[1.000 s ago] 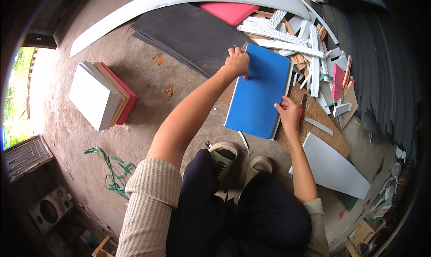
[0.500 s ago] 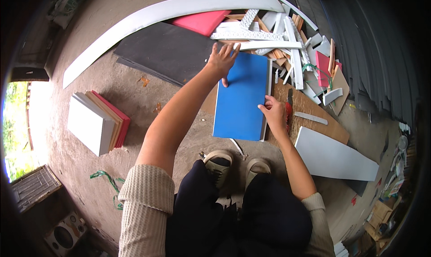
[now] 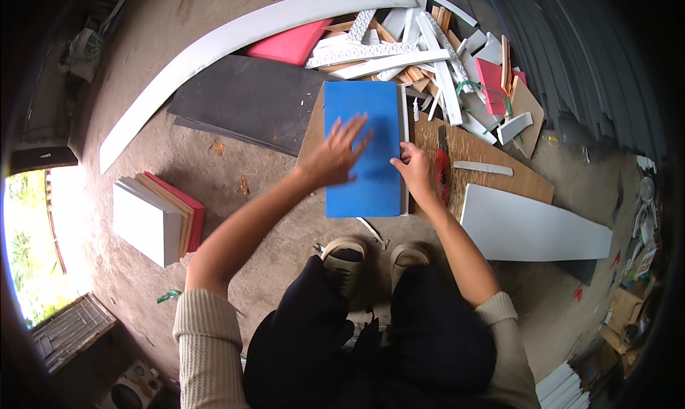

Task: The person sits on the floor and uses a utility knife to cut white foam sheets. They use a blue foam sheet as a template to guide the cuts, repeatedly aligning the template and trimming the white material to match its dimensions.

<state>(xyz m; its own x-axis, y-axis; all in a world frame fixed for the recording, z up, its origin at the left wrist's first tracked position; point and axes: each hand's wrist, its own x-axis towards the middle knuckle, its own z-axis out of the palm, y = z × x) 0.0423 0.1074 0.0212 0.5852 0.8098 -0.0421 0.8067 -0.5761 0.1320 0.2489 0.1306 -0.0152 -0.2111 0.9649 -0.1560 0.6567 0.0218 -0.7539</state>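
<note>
Fingers [image 3: 349,129] of the left hand [image 3: 330,162], spread wide and blurred, are over a plain blue panel [image 3: 367,195]. The right hand [image 3: 419,172] has thumb and forefinger nearly together at the panel's right edge; whether either hand grips or presses is hard to tell. The panel lies over a brown board [image 3: 526,186]. Just right of the right fingers is a red-handled tool [image 3: 442,168]. Beyond the left fingers are dark sheets [image 3: 242,98] and white offcuts [image 3: 389,65]; well to their left, a multicoloured stack [image 3: 146,225].

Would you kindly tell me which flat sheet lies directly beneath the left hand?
The blue sheet, ahead of the shoes; the black sheets lie farther left and the tapered white sheet farther right.
</note>
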